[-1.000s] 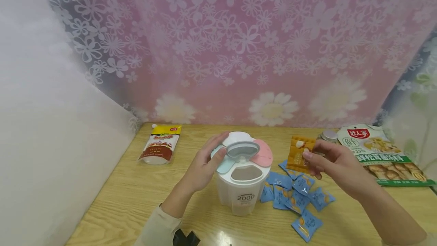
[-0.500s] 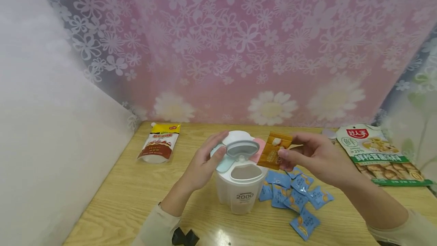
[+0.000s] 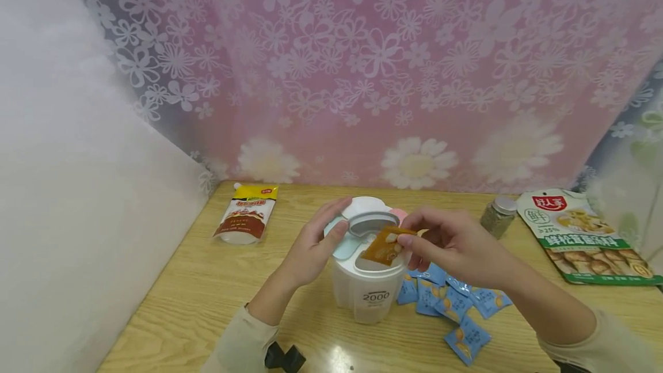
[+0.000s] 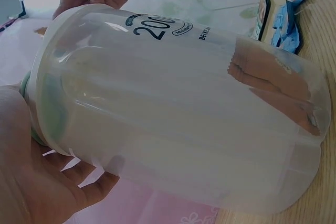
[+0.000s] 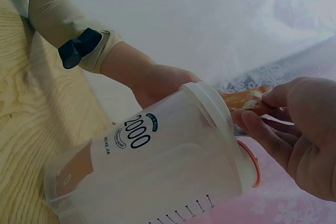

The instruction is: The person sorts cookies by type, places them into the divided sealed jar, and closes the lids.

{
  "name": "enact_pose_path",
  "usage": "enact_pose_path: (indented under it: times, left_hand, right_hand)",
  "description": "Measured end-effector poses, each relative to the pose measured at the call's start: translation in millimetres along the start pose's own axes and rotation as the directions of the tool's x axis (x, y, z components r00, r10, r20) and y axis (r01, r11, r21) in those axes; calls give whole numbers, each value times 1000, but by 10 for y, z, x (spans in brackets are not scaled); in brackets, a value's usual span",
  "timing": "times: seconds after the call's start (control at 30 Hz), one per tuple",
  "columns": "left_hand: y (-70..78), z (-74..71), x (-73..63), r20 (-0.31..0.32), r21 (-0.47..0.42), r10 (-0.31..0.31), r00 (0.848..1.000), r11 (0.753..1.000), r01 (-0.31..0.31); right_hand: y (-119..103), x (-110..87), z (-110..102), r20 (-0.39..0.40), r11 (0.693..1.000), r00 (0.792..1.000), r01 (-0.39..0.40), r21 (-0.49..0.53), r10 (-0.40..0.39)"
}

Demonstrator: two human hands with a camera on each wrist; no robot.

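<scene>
Desk (image 3: 197,304) below, back edge (image 3: 311,189) beyond, left hand (image 3: 312,251) gripped the jar (image 3: 365,285), right hand (image 3: 456,246) pinched a packet (image 3: 385,246) at its mouth (image 3: 377,267)—likely loading, needing release!

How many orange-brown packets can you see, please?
2 at least: one packet is pinched by the right hand at the top of the translucent container; a second packet shows through the container's lower wall. More may be hidden behind it.
</scene>
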State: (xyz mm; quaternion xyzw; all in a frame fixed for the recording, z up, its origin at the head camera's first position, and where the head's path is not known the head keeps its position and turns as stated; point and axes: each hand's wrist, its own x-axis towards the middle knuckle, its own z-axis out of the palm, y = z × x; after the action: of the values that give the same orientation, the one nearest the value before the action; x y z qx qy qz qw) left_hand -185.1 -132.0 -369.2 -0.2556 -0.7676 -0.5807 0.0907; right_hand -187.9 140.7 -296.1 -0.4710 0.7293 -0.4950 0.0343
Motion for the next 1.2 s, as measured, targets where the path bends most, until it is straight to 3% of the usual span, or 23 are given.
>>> enact_pose_path:
  times: [0.27,0.53,0.77,0.9,1.0,1.1,1.2]
  left_hand:
    - [7,4,0,3,1,-3,1000,1000,3]
    - [2,-4,-14,14,-21,-16,1000,1000,17]
    - [36,-27,-21,73,-34,-19,997,999,22]
    - [48,-34,-30,96,-22,-26,995,999,28]
    - [55,-24,-32,83,-12,-37,996,999,38]
    - [74,-8,-36,62,12,-84,995,996,83]
    - [102,7,-46,51,32,-135,989,990,134]
  right_hand:
    - [103,-30,58,-18,999,1000,-20,29,21]
    - [217,-64,69,-147,990,981,-116,82,127]
    - [343,-65,88,-179,989,983,-4,146,31]
    - [375,-99,103,-197,985,980,20,170,14]
    - [376,-120,143,-224,986,974,-5,166,42]
    - [372,-133,185,-244,990,963,-90,111,115]
    - [383,-147,218,-215,976,953,-204,71,215]
